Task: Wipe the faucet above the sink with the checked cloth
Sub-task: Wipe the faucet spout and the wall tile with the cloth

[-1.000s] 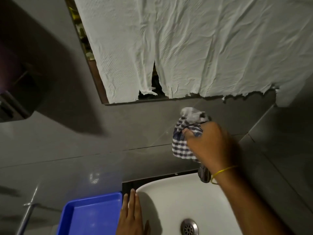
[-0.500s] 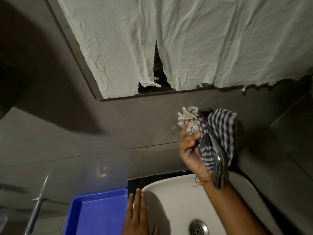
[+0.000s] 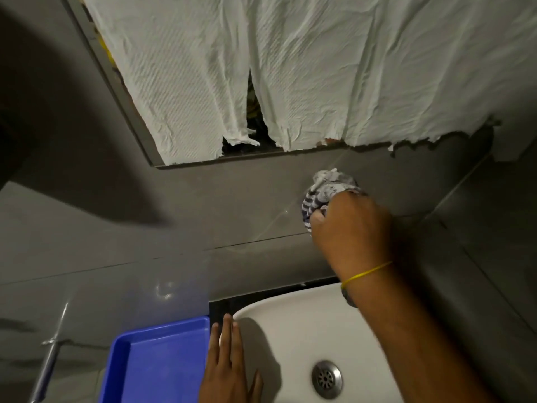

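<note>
Head view: right hand [image 3: 353, 228] clenches checked cloth [image 3: 324, 194] w/ closed fingers, covering faucet for rubbing; left hand [image 3: 229, 373], fingers flat & open, braces on sink [image 3: 290, 324].

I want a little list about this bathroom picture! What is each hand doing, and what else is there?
right hand: bunched around the blue-and-white checked cloth, pressing it near the grey wall above the basin
faucet: hidden under the cloth and hand
left hand: flat on the rim of the white ceramic sink, holding nothing
wrist: thin yellow thread band
sink bottom: round metal drain
left of sink: blue plastic tray
above: crinkled white paper sheet, torn along its lower edge
</note>
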